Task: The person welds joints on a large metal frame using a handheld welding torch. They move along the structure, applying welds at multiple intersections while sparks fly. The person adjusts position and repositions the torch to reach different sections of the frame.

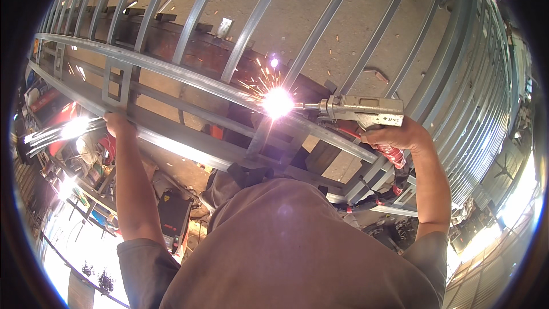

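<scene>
A large frame of grey metal is spread across the upper part of the view, and its many parallel bars are seen above the brown floor. Along the side nearer to the person, these bars are met by a long rail, and a near rail is placed closer to the body. To the right of the middle, over the long rail, a silver welding gun is held, its nozzle being pointed leftward. It is grasped by the closed fingers of the right hand. The left hand is placed at the near rail; whether its fingers are clenched or loose cannot be told. Red wrapping is seen below the gun. At the nozzle's end, the long rail is partly hidden by a white glare, from which small sparks are thrown.
</scene>
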Motion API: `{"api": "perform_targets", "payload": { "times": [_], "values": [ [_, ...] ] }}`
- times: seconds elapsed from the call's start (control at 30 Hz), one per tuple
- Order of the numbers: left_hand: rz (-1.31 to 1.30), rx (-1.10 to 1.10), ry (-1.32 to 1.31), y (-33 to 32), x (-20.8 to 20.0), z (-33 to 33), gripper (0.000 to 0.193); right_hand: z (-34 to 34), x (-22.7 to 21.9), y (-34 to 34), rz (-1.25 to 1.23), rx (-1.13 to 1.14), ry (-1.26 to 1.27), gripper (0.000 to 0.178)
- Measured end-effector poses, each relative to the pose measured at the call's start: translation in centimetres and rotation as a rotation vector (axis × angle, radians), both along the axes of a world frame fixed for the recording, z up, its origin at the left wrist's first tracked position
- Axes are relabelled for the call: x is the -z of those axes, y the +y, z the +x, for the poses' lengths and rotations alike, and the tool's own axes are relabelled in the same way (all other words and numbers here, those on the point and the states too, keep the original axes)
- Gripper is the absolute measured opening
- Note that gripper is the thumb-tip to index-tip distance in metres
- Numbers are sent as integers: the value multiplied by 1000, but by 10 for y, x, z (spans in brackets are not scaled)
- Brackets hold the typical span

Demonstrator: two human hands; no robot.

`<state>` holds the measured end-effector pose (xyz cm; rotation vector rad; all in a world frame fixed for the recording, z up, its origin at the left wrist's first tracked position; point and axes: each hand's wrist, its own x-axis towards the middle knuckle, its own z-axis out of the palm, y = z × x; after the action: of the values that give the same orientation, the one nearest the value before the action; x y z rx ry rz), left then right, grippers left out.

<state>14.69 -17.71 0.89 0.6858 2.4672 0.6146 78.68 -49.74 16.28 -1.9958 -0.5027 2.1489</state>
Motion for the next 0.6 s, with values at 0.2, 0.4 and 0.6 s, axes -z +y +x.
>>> {"api": "perform_targets", "payload": {
  "times": [0.2, 0.4, 0.6],
  "values": [
    [11, -61, -12, -4, -17, 25, 58, 3, 1, -6, -12, -32, -8, 66],
    [39, -91, -11, -4, -18, 26, 59, 12, 0, -19, 147, -47, -27, 59],
    [-11, 137, 78, -3, -3, 5, 49, 13, -1, -18, 138, 56, 71, 53]
  ]
}}
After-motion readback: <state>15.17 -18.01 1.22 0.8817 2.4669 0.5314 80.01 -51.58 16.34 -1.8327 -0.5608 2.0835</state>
